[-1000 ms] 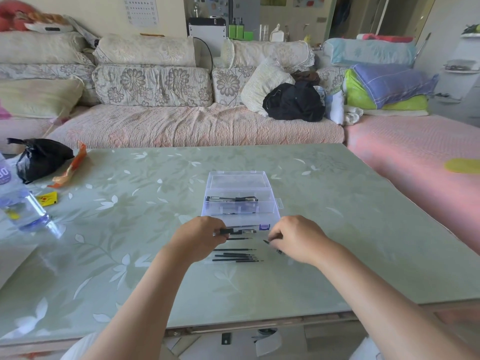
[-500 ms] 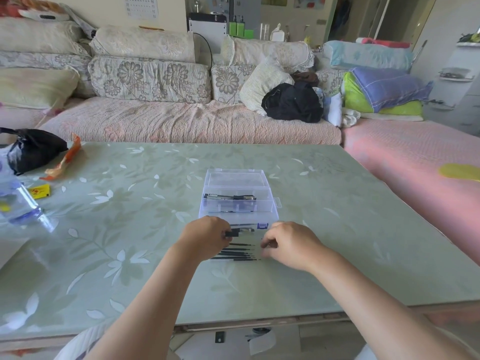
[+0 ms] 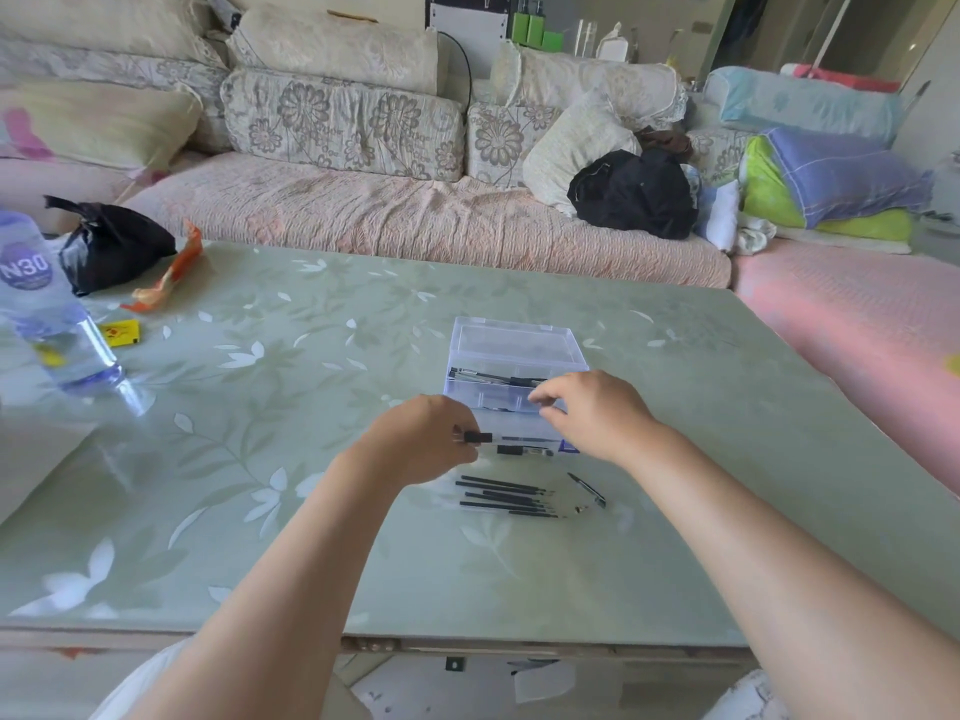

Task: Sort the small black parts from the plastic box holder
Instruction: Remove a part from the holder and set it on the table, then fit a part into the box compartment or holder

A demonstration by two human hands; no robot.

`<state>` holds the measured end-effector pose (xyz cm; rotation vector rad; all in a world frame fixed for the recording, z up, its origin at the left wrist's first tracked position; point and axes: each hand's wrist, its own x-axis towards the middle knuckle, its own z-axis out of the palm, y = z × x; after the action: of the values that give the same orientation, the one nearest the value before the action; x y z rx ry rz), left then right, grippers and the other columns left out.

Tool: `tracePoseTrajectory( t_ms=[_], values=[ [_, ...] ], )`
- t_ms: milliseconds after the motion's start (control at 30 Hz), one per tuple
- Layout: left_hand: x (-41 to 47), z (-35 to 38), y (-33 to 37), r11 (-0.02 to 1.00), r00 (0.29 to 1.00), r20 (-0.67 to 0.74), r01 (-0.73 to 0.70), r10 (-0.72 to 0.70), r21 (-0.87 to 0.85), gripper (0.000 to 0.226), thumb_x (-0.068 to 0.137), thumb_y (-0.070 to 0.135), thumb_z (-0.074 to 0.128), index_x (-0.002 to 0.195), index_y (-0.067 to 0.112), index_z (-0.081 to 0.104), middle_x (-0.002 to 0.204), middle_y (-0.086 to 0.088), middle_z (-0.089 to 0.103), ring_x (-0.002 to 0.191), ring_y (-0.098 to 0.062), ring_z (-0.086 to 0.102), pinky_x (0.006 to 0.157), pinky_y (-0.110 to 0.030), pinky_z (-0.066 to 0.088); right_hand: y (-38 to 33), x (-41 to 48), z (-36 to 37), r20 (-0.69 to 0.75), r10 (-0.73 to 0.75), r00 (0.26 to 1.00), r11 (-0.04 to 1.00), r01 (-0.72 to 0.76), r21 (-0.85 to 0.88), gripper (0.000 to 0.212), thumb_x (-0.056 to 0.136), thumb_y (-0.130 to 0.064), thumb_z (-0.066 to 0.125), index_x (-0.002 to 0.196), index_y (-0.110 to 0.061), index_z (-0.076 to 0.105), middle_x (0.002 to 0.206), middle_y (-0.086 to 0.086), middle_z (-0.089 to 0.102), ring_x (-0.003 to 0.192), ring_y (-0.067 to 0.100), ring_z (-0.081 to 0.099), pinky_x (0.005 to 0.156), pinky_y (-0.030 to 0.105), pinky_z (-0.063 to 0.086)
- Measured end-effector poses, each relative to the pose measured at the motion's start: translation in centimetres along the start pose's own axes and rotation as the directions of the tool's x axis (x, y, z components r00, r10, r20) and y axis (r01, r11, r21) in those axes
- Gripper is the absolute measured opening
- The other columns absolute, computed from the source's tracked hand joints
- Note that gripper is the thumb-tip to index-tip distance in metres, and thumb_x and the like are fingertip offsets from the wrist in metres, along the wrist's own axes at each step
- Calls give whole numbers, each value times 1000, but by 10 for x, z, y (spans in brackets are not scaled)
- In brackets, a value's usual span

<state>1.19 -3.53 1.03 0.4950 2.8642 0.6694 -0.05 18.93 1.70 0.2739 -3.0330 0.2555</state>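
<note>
Behind the desk runs a floral sofa with a pink cover, a black garment heaped at its right end beside folded blankets. On the green leaf-patterned desk, a clear plastic box sits in the middle with its lid open away from me. Long black parts lie in its far compartment, and another black piece lies in the near one. My left hand is at the box's near left corner, thumb and fingers pinched on a short black part that sticks out to the right. My right hand hovers over the front of the box, fingers loosely bent, thumb and forefinger a little apart. Just in front of the box, between my forearms, a row of thin black refills lies side by side on the desk. A single black pen piece lies tilted just right of the row, with a tiny bit beside it. Far left on the desk stand a water bottle, a tied black bag, an orange wrapper and a yellow packet.
</note>
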Motion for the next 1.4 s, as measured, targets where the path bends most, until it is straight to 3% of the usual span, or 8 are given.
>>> tracePoseTrajectory(
  t_ms=[167, 567, 700, 867, 1000, 1100, 1200, 1400],
  values=[
    [-2, -8, -8, 1000, 1000, -9, 14, -14, -20, 18, 89, 33, 63, 105, 29, 69, 105, 7, 64, 92, -18, 60, 80, -32, 51, -4, 25, 8, 88, -53, 995, 995, 61, -80, 26, 94, -27, 54, 115, -37, 67, 116, -19, 66, 111, 11, 57, 83, 26, 45],
    [-2, -11, -12, 998, 999, -46, 15, -17, -58, 17, 91, 33, 59, 103, 30, 69, 103, 8, 64, 83, -16, 56, 62, -23, 41, -14, 47, 14, 195, -46, 980, 978, 84, -189, 20, 83, -25, 69, 102, -33, 70, 104, -16, 68, 103, 13, 60, 74, 27, 43],
    [-3, -11, -14, 998, 999, -49, 16, -20, -65, 16, 90, 34, 59, 103, 30, 69, 103, 8, 65, 86, -17, 58, 65, -24, 43, -17, 47, 12, 215, -19, 976, 976, 64, -206, 14, 78, -20, 66, 83, -31, 73, 87, -18, 70, 90, 12, 62, 67, 26, 47],
    [-5, -11, -17, 997, 999, -42, 22, -25, -71, 16, 91, 35, 58, 101, 29, 69, 99, 7, 65, 81, -18, 57, 69, -29, 48, -18, 45, 10, 238, -50, 970, 972, 102, -211, 13, 81, -19, 63, 80, -29, 71, 83, -15, 68, 85, 12, 61, 66, 28, 50],
    [-6, -12, -16, 992, 999, -8, 41, -42, -118, 20, 88, 50, 59, 95, 34, 69, 88, 12, 68, 75, -13, 61, 69, -30, 49, -13, 39, 7, 182, -86, 980, 980, 116, -163, 7, 87, -26, 60, 86, -29, 67, 89, -13, 66, 89, 14, 59, 67, 29, 45],
    [-4, -11, -15, 988, 998, -34, 55, -61, -144, 15, 94, 44, 50, 99, 41, 64, 77, 13, 70, 56, -9, 54, 55, -24, 41, -14, 30, 1, 85, -125, 989, 980, 136, -143, 10, 90, -30, 56, 91, -29, 66, 93, -12, 66, 91, 14, 58, 70, 29, 45],
    [-3, -13, -14, 985, 995, -59, 71, -81, -157, 19, 96, 38, 45, 102, 48, 60, 76, 12, 70, 52, -6, 51, 53, -23, 37, -15, 19, -7, 3, -156, 988, 978, 155, -136, 12, 91, -31, 55, 95, -31, 67, 94, -12, 68, 90, 14, 59, 69, 27, 42],
    [-4, -8, -12, 997, 993, -118, 23, -32, -73, 23, 97, 28, 49, 108, 39, 65, 108, 18, 65, 81, -8, 57, 64, -20, 41, -10, -9, -21, -62, -101, 993, 995, 100, -17, 21, 91, -30, 61, 109, -36, 70, 105, -14, 69, 97, 13, 60, 77, 27, 45]
  ],
)
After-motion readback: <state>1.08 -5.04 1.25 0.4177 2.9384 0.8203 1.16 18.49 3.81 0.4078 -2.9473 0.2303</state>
